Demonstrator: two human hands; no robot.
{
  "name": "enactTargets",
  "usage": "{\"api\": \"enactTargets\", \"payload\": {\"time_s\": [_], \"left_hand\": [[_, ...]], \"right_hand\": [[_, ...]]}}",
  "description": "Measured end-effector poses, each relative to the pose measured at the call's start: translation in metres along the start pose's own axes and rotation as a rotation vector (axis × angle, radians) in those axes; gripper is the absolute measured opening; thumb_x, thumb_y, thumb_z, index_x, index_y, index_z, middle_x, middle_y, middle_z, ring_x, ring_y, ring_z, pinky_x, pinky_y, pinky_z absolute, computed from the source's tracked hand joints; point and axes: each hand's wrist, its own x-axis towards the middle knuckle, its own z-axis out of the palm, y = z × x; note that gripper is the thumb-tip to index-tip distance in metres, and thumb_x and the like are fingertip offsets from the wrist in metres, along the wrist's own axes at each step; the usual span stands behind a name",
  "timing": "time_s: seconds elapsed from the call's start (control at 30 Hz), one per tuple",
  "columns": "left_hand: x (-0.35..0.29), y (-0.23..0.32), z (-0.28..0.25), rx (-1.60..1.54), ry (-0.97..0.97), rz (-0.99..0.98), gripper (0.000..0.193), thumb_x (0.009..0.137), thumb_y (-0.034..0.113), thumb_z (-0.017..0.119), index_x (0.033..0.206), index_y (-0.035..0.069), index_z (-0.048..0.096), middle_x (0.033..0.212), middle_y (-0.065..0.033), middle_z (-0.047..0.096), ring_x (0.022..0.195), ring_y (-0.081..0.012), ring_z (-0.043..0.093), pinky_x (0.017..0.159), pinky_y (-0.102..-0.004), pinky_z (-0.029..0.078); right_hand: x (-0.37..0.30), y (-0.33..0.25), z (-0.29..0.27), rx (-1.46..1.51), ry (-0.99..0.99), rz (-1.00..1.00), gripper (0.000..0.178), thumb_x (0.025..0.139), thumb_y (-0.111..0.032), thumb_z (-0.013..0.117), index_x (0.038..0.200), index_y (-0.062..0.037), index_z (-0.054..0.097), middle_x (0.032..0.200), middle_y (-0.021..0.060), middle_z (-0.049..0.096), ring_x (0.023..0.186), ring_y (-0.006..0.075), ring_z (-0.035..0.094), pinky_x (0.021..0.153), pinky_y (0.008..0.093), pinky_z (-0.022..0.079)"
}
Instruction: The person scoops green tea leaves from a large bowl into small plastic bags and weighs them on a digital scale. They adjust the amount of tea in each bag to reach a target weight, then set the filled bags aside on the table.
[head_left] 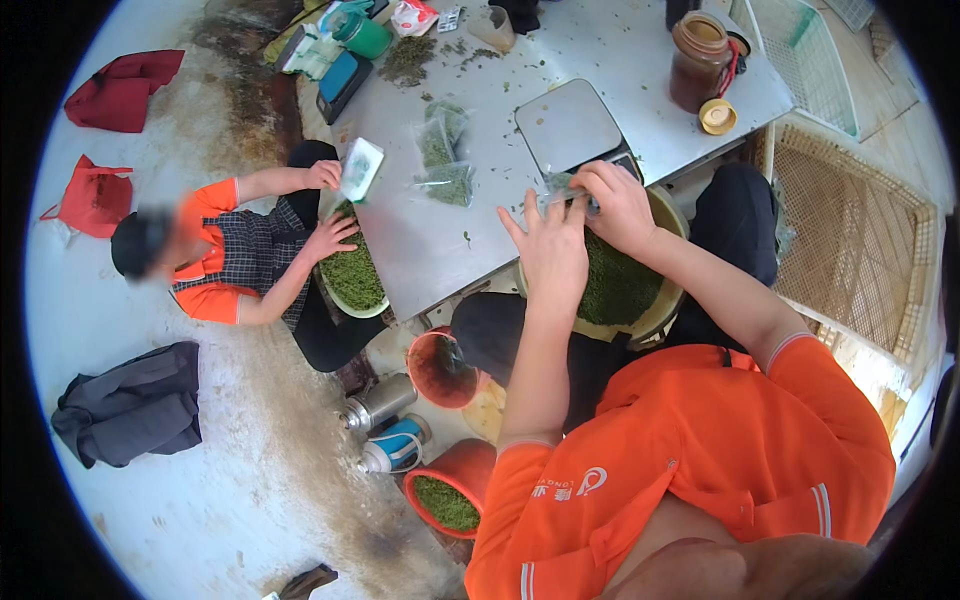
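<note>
My right hand (615, 210) pinches a small clear plastic bag (558, 182) with a little green in it. Beside it, my left hand (553, 255) has its thumb side closed at the bag's edge while its other fingers fan out. Both hands are over the near edge of the metal table, above a wide basin (625, 280) of loose green leaf bits in my lap. Just beyond the bag sits a flat weighing scale (568, 125), its display partly covered by my right hand. Several filled clear bags of green leaf (445, 183) lie to the left on the table.
A co-worker (245, 235) sits at left with a white scoop (361, 168) and a basin of leaf (352, 272). A brown jar (699, 62) stands far right. Wicker trays (850, 240) lie right; red buckets (443, 368) and flasks (380, 400) stand below the table.
</note>
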Motion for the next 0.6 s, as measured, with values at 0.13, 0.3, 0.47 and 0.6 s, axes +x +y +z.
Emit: {"api": "enactTargets", "payload": {"time_s": [0.13, 0.3, 0.47, 0.6], "left_hand": [[0.003, -0.019, -0.036, -0.348, 0.122, 0.004, 0.042, 0.097, 0.02, 0.071, 0.138, 0.013, 0.068, 0.125, -0.0169, 0.071, 0.128, -0.0373, 0.06, 0.119, -0.0587, 0.034], [0.037, -0.178, 0.016, -0.584, 0.372, -0.434, 0.049, 0.097, 0.021, 0.072, 0.145, 0.011, 0.063, 0.132, -0.0231, 0.07, 0.128, -0.0361, 0.064, 0.111, -0.0427, 0.046], [0.059, -0.278, 0.05, -0.488, 0.251, -0.572, 0.046, 0.094, 0.02, 0.075, 0.138, 0.009, 0.068, 0.138, -0.0212, 0.067, 0.125, -0.0341, 0.066, 0.108, -0.0416, 0.049], [0.076, -0.267, 0.012, -0.602, 0.071, -0.452, 0.036, 0.094, 0.017, 0.074, 0.13, 0.007, 0.074, 0.138, -0.0178, 0.068, 0.109, -0.0291, 0.072, 0.103, -0.0402, 0.053]], "right_hand": [[0.011, 0.019, -0.01, -0.051, -0.001, -0.159, 0.019, 0.075, -0.01, 0.081, 0.091, -0.0101, 0.07, 0.097, 0.0026, 0.063, 0.098, 0.0238, 0.062, 0.085, 0.0364, 0.048], [0.009, 0.009, -0.013, -0.156, -0.108, -0.199, 0.015, 0.079, -0.012, 0.078, 0.094, -0.0119, 0.075, 0.1, -0.0009, 0.064, 0.103, 0.0215, 0.061, 0.089, 0.0347, 0.048], [0.008, 0.004, -0.013, -0.206, -0.172, -0.184, 0.016, 0.078, -0.013, 0.078, 0.093, -0.0114, 0.075, 0.101, -0.0016, 0.065, 0.105, 0.0211, 0.061, 0.094, 0.0369, 0.046], [0.017, 0.016, -0.01, -0.116, -0.106, -0.232, 0.013, 0.075, -0.012, 0.08, 0.084, -0.0089, 0.071, 0.09, -0.0005, 0.066, 0.097, 0.0224, 0.063, 0.089, 0.0376, 0.048]]}}
